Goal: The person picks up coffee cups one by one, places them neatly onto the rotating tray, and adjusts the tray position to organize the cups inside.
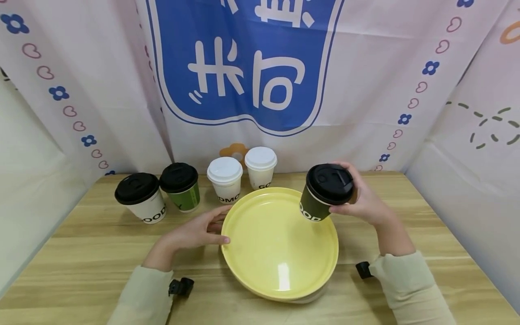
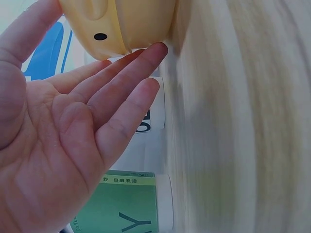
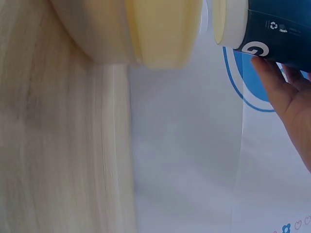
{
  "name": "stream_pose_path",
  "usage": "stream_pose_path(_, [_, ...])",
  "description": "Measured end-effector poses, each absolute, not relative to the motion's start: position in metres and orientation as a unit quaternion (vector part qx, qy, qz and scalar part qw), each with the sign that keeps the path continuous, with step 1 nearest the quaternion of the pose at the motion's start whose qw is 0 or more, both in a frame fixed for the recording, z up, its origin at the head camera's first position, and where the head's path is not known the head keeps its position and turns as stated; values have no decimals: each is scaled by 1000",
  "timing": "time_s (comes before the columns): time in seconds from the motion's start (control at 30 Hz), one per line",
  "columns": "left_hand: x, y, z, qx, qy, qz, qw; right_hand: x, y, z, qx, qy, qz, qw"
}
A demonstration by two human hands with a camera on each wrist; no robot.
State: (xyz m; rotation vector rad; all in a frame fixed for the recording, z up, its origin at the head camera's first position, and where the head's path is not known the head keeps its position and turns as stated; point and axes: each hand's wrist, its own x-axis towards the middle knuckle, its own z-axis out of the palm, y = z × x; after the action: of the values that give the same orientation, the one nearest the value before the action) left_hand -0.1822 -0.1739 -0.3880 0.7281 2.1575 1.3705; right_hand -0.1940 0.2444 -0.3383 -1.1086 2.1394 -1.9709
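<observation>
Midway over a wooden table (image 1: 406, 212), a person's right hand (image 1: 365, 203) grips a dark paper cup (image 1: 321, 198), fingers curled round its side just under the lid. The cup is a deep green-black with white lettering near its base and a black plastic lid bearing a raised sip spout; it is tilted toward the camera and held above the far right rim of a round pale-yellow tray (image 1: 280, 243), clear of the tray's surface. From the right wrist view, the cup's white bottom rim and a white printed mark on its dark wall show, with fingertips (image 3: 272, 82) against the wall.

The left hand (image 1: 195, 232) lies flat and relaxed, fingers straight, their tips touching the tray's left edge; it holds nothing. The left wrist view shows those fingertips (image 2: 155, 48) meeting the tray's yellow underside.

Four more lidded cups stand in a row behind the tray: a white cup with black lid (image 1: 140, 196), a green cup with black lid (image 1: 180, 186), and two white cups with white lids (image 1: 225, 178) (image 1: 260, 166). A blue-and-white banner (image 1: 243, 63) hangs behind.
</observation>
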Motion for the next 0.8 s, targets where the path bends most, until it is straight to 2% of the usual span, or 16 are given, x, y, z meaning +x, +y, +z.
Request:
stream_pose_path(0.43, [-183, -174, -389, 267, 788, 498, 245, -187, 225, -343, -367, 693, -615, 79])
stream_pose_path(0.8, [-182, -173, -387, 263, 788, 500, 244, -185, 209, -349, -394, 696, -590, 111])
